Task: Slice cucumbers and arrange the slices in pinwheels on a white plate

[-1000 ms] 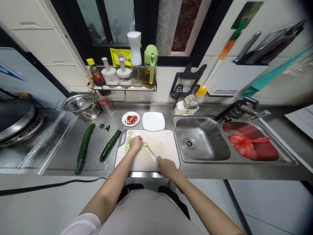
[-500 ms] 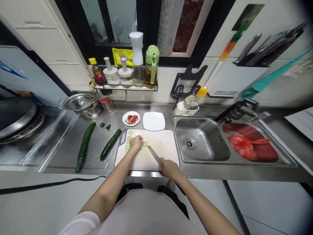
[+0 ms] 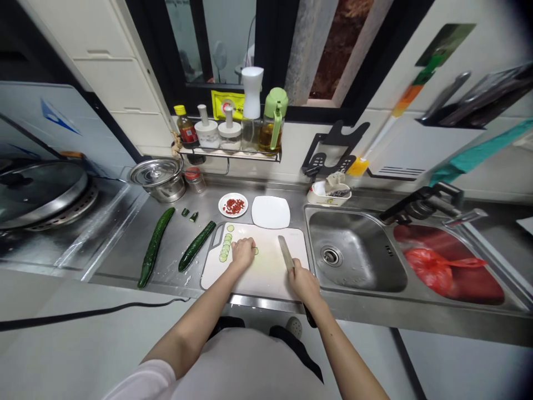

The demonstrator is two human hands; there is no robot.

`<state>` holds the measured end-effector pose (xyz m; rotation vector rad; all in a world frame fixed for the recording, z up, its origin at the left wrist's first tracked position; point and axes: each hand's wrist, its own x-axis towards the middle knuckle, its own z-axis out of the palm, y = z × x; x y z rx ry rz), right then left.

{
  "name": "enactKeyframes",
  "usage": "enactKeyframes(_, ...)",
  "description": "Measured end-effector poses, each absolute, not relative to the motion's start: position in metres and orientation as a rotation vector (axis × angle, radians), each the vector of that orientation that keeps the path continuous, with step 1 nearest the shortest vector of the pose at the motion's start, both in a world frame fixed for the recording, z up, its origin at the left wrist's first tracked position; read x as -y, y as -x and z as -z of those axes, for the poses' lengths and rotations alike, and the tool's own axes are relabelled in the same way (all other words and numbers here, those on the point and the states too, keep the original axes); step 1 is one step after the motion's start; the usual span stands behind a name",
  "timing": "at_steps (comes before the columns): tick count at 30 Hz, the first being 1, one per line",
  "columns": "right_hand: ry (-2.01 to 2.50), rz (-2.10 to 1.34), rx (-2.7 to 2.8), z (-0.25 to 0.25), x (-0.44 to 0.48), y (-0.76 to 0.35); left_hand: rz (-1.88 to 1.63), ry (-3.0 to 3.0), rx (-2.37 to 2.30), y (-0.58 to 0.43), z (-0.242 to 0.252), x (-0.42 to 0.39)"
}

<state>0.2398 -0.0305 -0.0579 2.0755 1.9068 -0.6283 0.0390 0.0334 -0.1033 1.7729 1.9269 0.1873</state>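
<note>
On the white cutting board (image 3: pixel 270 289), my left hand (image 3: pixel 242 253) has its fingers curled together over a pale green cucumber slice (image 3: pixel 256 251), whose edge shows beside the fingertips. Just left of that hand, several cucumber slices (image 3: pixel 225 251) lie in an overlapping row, with a single slice above them. My right hand (image 3: pixel 305 284) grips a knife (image 3: pixel 285 251) by its handle end. The blade points up and away over the board's right side, apart from the slices. Left of the board lie a shorter cucumber (image 3: pixel 196 246) and a long whole cucumber (image 3: pixel 155 247).
Behind the board sit a white plate (image 3: pixel 270 211) and a small dish (image 3: pixel 222 206) of chopped red bits. Cucumber ends (image 3: pixel 193 217) lie on the counter. A steel pot (image 3: pixel 166 189) stands left, a sink (image 3: pixel 353 278) right, and a rack (image 3: pixel 233 154) of seasonings above.
The knife has swung away from the slice to the right, its blade now steeper. My left hand has moved right over the slice. The whole view has shifted slightly.
</note>
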Motion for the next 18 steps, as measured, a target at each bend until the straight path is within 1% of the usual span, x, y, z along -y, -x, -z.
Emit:
enactKeyframes(7,-2.037,0.606,-1.899,0.057,0.025,-0.236,-0.353,-1.594,-1.902,-0.033,0.094,-0.016)
enactKeyframes(13,-2.021,0.643,-1.900,0.057,0.022,-0.233,-0.536,-1.369,-2.008,0.017,0.102,0.023)
enactKeyframes(18,-2.007,0.640,-1.912,0.058,0.022,-0.232,-0.480,-1.275,-2.172,0.054,0.111,0.036)
